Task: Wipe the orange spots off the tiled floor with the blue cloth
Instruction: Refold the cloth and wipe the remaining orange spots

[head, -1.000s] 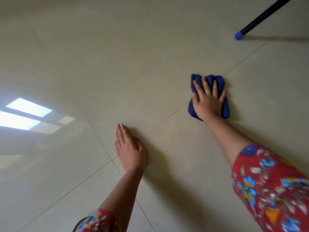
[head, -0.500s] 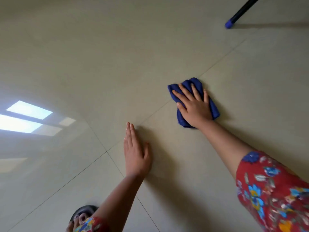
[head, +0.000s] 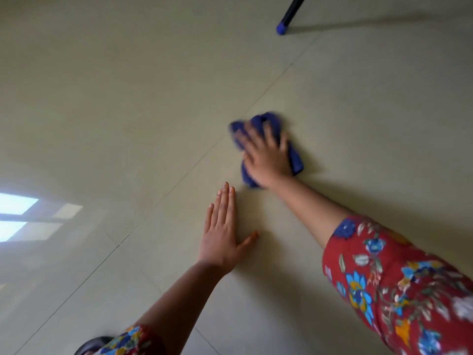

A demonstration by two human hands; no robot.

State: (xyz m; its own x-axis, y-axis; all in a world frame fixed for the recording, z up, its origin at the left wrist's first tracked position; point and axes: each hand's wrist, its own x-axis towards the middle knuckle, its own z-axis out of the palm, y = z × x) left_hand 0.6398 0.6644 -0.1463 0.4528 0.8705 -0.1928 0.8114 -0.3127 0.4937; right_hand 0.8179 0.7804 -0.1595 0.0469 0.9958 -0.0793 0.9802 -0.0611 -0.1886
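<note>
1. The cloth [head: 297, 160] is deep blue.
2. The tiled floor [head: 128, 98] is pale beige with thin dark grout lines.
3. The sleeve [head: 396, 283] is red with blue and yellow flowers.
4. The pole [head: 291, 11] is black, tipped blue.

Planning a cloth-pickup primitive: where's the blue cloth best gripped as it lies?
Probably the bunched far end of the blue cloth, from above: raised folds poke out past the right hand, which presses the rest flat to the floor. Blur hides finer detail.
</note>
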